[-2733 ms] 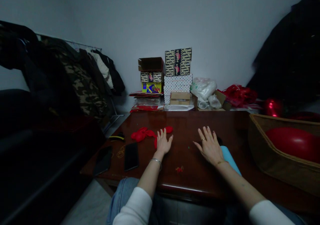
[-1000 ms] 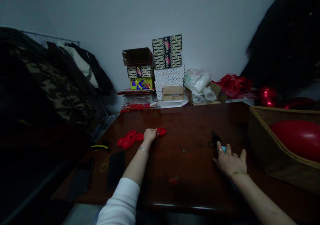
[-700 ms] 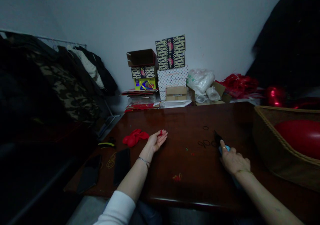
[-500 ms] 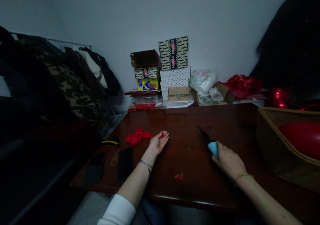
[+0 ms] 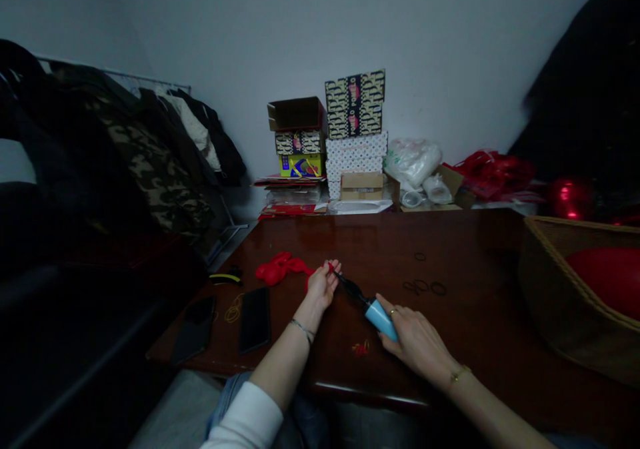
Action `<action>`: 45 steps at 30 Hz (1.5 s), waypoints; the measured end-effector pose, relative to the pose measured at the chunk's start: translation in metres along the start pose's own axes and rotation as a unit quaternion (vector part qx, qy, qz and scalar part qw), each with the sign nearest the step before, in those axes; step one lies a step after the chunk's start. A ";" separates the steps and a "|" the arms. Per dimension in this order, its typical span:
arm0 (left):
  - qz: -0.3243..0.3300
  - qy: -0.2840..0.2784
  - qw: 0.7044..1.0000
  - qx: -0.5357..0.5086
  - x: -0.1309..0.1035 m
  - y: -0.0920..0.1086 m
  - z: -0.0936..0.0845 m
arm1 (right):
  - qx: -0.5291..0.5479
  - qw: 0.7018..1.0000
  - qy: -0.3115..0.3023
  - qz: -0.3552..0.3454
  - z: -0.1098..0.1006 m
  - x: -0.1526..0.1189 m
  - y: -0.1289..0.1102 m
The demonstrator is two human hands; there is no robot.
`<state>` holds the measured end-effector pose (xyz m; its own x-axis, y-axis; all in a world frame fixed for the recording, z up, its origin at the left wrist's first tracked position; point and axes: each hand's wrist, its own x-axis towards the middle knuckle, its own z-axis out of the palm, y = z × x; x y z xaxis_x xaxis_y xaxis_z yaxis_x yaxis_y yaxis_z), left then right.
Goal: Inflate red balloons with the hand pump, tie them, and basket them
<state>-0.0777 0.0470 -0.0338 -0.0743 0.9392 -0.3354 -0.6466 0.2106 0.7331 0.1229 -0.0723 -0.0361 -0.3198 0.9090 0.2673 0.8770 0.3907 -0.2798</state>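
My left hand is pinched on the end of a limp red balloon; the rest of it lies bunched on the table to the left. In my right hand is a light blue balloon pump with a black tapered nozzle. The nozzle's tip reaches the red end at my left fingers; whether it sits inside the opening I cannot tell. Below the pump lies a small tangle of red scraps and yellow bands.
Dark rings lie right of the pump. A wicker basket holding a large red balloon stands at the right. Left are two dark flat devices, yellow bands and a yellow-black object. Stacked boxes line the back.
My right hand has brought the pump leftward, so its nozzle now meets the red end in my left hand. Dark rings formerly behind the pump now show. The view has shifted slightly.
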 end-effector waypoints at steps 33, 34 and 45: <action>-0.083 -0.137 0.987 -0.020 -0.029 -0.031 0.017 | 0.201 0.969 -0.100 0.107 -0.009 0.004 -0.009; -0.072 -0.129 0.988 -0.037 -0.029 -0.033 0.018 | 0.195 0.970 -0.100 0.105 -0.008 0.004 -0.011; -0.011 -0.038 0.998 -0.044 -0.019 -0.040 0.022 | 0.149 0.978 -0.089 0.119 0.000 -0.002 -0.042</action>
<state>-0.0340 0.0269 -0.0436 -0.0036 0.9528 -0.3035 -0.7121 0.2107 0.6697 0.0872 -0.0904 -0.0247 -0.1998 0.9798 0.0040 0.7998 0.1655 -0.5771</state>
